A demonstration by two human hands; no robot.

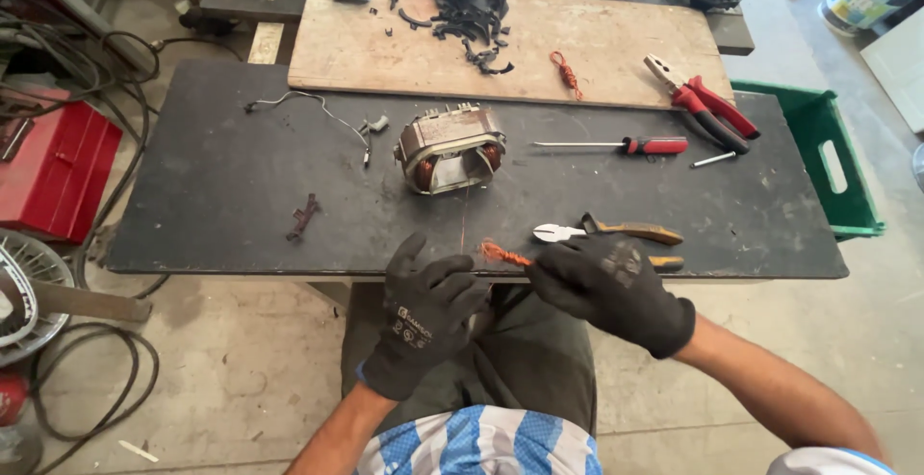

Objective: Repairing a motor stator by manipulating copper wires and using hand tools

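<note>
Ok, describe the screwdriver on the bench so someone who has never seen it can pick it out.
On the dark worktop, look right of the copper-wound metal motor stator. The red-handled screwdriver lies flat there, its thin steel shaft pointing at the stator. Unlike the red-handled pliers beyond it, it is one straight rod.

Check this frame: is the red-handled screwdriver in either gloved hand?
No. The red-handled screwdriver lies on the black tabletop, while the left hand and right hand pinch a copper wire bundle.

Red pliers (707, 109), screwdriver (626, 145), green crate (828, 162), red toolbox (53, 162).
</note>
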